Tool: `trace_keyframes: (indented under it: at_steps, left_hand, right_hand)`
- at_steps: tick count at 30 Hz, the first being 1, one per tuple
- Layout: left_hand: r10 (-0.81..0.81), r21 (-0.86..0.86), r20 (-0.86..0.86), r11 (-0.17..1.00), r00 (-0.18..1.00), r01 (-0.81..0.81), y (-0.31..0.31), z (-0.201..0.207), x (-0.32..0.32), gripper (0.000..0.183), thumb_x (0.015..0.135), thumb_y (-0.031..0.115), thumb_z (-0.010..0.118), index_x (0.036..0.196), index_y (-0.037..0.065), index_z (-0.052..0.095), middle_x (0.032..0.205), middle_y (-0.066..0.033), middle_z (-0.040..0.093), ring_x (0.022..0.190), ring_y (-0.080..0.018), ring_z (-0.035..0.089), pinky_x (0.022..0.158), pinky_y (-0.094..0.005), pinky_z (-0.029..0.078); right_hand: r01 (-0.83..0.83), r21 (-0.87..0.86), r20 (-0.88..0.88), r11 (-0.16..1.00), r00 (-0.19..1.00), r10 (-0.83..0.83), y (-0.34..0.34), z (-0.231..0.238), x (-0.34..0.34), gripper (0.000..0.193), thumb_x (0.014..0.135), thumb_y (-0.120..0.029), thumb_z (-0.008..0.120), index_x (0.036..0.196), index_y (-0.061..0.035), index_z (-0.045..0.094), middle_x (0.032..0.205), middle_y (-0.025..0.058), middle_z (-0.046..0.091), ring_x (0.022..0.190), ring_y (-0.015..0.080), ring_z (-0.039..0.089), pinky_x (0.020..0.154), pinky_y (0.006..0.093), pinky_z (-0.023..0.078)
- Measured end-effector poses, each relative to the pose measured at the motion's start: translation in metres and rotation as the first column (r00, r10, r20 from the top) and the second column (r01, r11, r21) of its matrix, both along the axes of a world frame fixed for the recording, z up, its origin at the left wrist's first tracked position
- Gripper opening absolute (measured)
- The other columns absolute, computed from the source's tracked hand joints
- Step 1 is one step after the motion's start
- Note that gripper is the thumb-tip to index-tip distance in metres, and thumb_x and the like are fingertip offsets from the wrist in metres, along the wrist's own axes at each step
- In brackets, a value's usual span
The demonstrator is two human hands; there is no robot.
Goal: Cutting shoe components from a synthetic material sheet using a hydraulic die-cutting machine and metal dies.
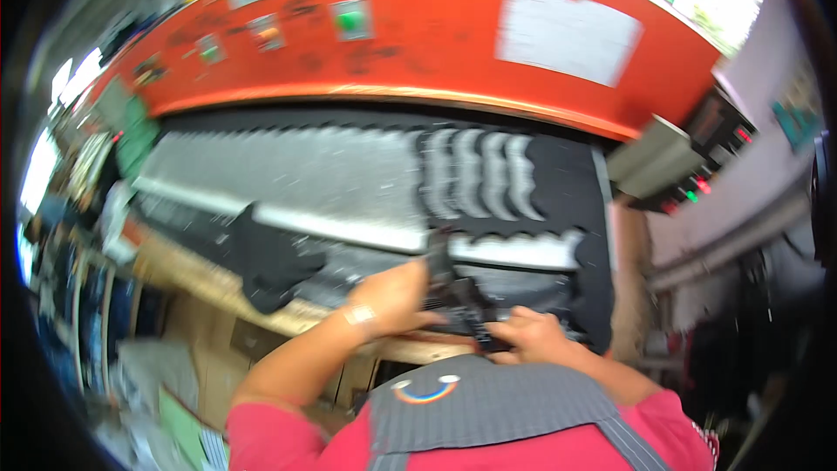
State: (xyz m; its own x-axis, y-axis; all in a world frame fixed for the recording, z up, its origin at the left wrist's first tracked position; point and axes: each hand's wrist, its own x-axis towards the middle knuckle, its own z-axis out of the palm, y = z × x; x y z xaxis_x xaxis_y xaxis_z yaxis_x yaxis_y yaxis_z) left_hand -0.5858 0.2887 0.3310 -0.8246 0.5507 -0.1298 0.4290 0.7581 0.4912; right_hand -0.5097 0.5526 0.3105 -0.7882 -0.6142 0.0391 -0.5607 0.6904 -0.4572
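A pale wristband (361, 317) accompanies a pinkish-red shirt (283, 429) under a grey striped apron (523, 401) with a rainbow (425, 398).

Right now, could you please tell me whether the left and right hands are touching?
Apart: the head view shows blurred black material in the gap between the left hand and right hand.

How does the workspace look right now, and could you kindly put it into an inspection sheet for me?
Surface: black material borders a silver-grey area with scalloped edges.
Job's things: dark pieces, too blurred to identify.
Clutter: a black piece lies across the wooden front edge.
Hands: left hand and right hand are at the dark pieces; exact grip unclear.
Cables: too blurred to tell.
Surroundings: orange-red panel with green button and white sheet; dark equipment with red and green lights at right.
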Motion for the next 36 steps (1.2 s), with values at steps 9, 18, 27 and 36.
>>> trace_keyframes:
  at_steps: [9,18,27,36]
  left_hand:
    - [0.503,0.652,0.497,0.322,0.707,-0.687,-0.094,-0.024,-0.052,0.024,0.086,0.014,0.061,0.104,0.003,0.052,0.079,-0.0097,0.06,0.065,-0.0196,0.061,0.061,-0.033,0.052]
    - [0.746,-0.067,-0.553,0.406,0.373,-0.911,-0.143,-0.09,-0.096,0.063,0.081,0.027,0.068,0.133,0.003,0.043,0.124,-0.0202,0.051,0.115,-0.0381,0.047,0.095,-0.049,0.037]
    - [0.362,0.431,-0.542,0.894,0.759,-0.119,0.04,-0.031,-0.135,0.037,0.078,0.018,0.068,0.112,0.004,0.061,0.103,-0.0136,0.063,0.098,-0.0309,0.058,0.088,-0.0394,0.044]
    - [0.032,0.346,-0.37,0.932,0.929,0.106,0.198,-0.087,-0.163,0.035,0.081,0.014,0.059,0.116,0.01,0.062,0.103,-0.0047,0.058,0.103,-0.0233,0.05,0.089,-0.0395,0.035]
  right_hand:
    - [0.423,0.006,-0.07,0.906,0.904,-0.422,0.053,0.022,-0.026,0.042,0.069,-0.034,0.072,0.101,-0.0104,0.059,0.08,0.0144,0.058,0.078,0.0326,0.059,0.063,0.0446,0.049]
    - [0.6,0.115,-0.138,0.791,0.799,-0.586,0.109,0.015,-0.144,0.05,0.069,-0.029,0.066,0.11,-0.0038,0.056,0.082,0.0221,0.064,0.088,0.0391,0.06,0.077,0.0463,0.048]
    - [0.593,0.271,-0.107,0.758,0.801,-0.588,0.103,-0.006,-0.194,0.059,0.071,-0.031,0.065,0.125,-0.0076,0.054,0.106,0.0223,0.062,0.105,0.0353,0.057,0.087,0.0423,0.047]
    - [0.453,-0.197,-0.094,0.87,0.874,-0.476,0.149,-0.049,-0.157,0.075,0.072,-0.034,0.075,0.137,-0.0124,0.046,0.135,0.0147,0.05,0.124,0.0309,0.044,0.108,0.0426,0.024]
